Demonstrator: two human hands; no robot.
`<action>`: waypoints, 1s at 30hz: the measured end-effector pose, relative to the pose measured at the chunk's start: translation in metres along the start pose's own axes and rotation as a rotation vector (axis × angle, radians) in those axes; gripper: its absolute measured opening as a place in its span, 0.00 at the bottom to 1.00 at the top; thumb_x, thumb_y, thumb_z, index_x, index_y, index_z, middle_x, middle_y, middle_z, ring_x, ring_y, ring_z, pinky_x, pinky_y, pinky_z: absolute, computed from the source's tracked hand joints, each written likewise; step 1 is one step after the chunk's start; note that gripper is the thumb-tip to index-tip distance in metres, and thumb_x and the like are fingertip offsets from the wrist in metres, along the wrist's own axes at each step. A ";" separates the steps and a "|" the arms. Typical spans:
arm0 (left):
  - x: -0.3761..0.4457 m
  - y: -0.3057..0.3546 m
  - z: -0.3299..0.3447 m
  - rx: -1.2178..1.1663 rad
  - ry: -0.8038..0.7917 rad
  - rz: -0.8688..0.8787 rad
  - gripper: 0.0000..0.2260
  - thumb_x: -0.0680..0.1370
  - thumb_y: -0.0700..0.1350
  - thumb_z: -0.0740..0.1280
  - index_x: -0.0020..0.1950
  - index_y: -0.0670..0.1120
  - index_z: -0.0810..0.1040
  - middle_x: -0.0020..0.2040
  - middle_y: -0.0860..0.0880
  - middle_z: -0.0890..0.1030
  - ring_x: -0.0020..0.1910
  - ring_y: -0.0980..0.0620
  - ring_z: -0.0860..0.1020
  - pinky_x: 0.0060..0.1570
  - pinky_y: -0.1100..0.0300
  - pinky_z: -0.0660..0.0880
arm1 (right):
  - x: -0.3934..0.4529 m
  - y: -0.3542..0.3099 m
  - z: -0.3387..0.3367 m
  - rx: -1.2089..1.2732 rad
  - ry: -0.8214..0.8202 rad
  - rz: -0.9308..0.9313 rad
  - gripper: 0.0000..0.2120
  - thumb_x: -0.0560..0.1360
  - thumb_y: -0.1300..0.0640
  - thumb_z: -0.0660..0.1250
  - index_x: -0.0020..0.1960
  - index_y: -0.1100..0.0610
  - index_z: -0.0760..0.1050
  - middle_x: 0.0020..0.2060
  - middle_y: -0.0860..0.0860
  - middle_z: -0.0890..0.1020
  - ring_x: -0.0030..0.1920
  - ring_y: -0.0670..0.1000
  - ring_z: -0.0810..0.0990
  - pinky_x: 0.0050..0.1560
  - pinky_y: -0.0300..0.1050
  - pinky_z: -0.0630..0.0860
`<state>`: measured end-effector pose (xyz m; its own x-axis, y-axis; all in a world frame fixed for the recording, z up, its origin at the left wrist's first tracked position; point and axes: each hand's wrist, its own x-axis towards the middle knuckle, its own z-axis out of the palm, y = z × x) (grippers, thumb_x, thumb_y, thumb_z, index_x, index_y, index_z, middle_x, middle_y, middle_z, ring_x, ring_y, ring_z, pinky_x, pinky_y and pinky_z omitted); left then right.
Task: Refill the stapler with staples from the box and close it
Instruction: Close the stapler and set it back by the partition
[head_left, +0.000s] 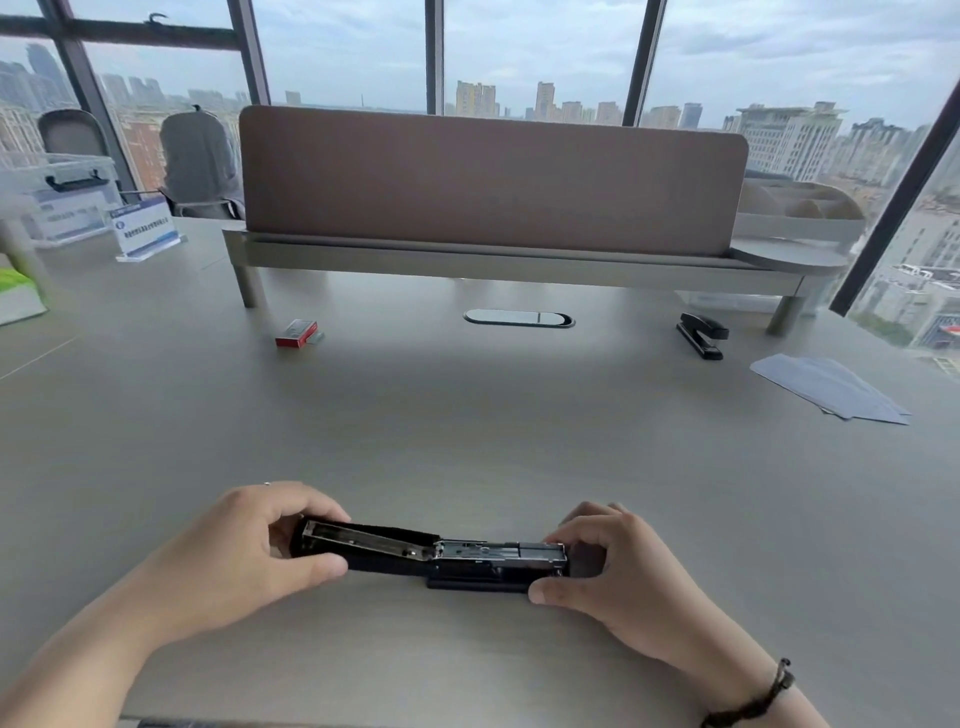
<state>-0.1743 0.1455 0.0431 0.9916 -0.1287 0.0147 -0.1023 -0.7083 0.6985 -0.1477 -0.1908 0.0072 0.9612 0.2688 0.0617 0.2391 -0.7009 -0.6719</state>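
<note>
A high room with tall windows looks over a hazy city of towers; a wide grey desk (467, 415) fills the view, with a brown divider (493, 182) on a raised shelf across its far side. At the far left a small sign (143, 226) carries blue print, too blurred to read. The red staple box (297, 333) lies far left of centre, its drawer seemingly slid partly out, though that is hard to make out. An oval cable port (519, 318) sits mid-desk, a second stapler (701, 335) far right, and grey papers (831, 387) beyond it. Near the front edge the stapler (431, 553) lies swung open lengthwise on the desk. The left hand (244, 551) pinches its lid end between thumb and fingers; the right hand (613, 566), with a dark bracelet (763, 696), grips the magazine end
</note>
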 end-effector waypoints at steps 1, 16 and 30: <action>0.002 0.002 -0.001 -0.031 0.014 0.020 0.17 0.66 0.45 0.82 0.48 0.62 0.83 0.44 0.56 0.87 0.42 0.55 0.84 0.49 0.60 0.79 | 0.000 0.000 0.000 -0.007 0.004 -0.003 0.20 0.58 0.36 0.74 0.46 0.44 0.85 0.43 0.43 0.81 0.49 0.41 0.73 0.51 0.40 0.70; 0.038 0.080 0.071 -0.346 0.044 0.341 0.20 0.65 0.43 0.79 0.54 0.57 0.82 0.48 0.54 0.86 0.49 0.50 0.83 0.52 0.61 0.79 | -0.003 -0.004 0.000 -0.007 0.010 0.003 0.10 0.59 0.37 0.76 0.37 0.36 0.78 0.43 0.43 0.80 0.50 0.41 0.72 0.51 0.41 0.71; 0.028 0.060 0.085 -0.128 0.029 0.257 0.15 0.67 0.50 0.78 0.51 0.62 0.82 0.48 0.62 0.84 0.46 0.53 0.82 0.47 0.70 0.75 | -0.008 -0.004 -0.003 -0.085 0.031 -0.035 0.18 0.62 0.36 0.74 0.45 0.44 0.79 0.40 0.44 0.79 0.49 0.42 0.72 0.51 0.42 0.73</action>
<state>-0.1591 0.0405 0.0248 0.9365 -0.2716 0.2217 -0.3413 -0.5616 0.7537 -0.1556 -0.1921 0.0120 0.9555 0.2746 0.1076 0.2822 -0.7451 -0.6043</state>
